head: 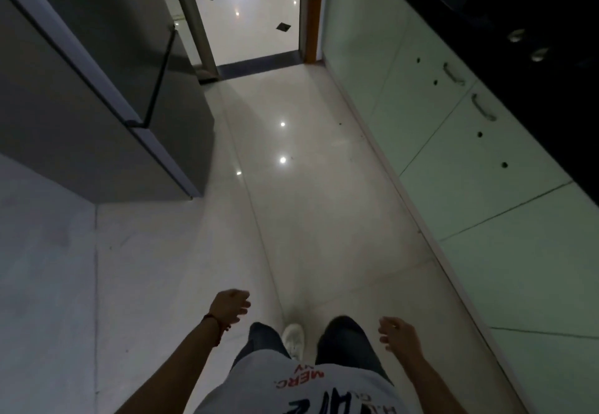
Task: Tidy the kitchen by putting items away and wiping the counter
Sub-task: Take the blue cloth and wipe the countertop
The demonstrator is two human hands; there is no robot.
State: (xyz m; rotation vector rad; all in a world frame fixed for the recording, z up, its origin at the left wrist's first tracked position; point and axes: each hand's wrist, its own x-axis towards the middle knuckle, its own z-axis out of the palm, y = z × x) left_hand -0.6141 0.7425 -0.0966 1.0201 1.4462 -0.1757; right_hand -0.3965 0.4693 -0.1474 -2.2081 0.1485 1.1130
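The task's thing in reach of this view is the dark surface (505, 34) running along the upper right edge of the frame, above the pale green cabinet fronts (453, 141). Only a strip of it shows, and no loose item or cloth can be made out on it; two round metallic knobs (526, 45) sit near its front edge, probably hob controls. Judged from its look, the surface is hard, stiff and glossy, so it should wipe easily and a damp cloth would slide on it with little drag. Whatever needs putting away is out of sight, so its weight and best hold cannot be told. The cabinet fronts carry curved metal handles (453, 74), the natural place to take hold when opening them; they look rigid and smooth.

Opposite, at the upper left of the frame, stands a grey refrigerator (97, 99) with a long dark door handle. Between them the polished floor (291, 203) leads to an open doorway (252, 8) at the top centre.

At the bottom of the frame, the left hand (230, 306) hangs with fingers loosely curled, holding nothing, a red thread at the wrist. The right hand (397, 332) is likewise relaxed and empty, fingers slightly bent. One white shoe (293, 339) shows between the dark trouser legs.
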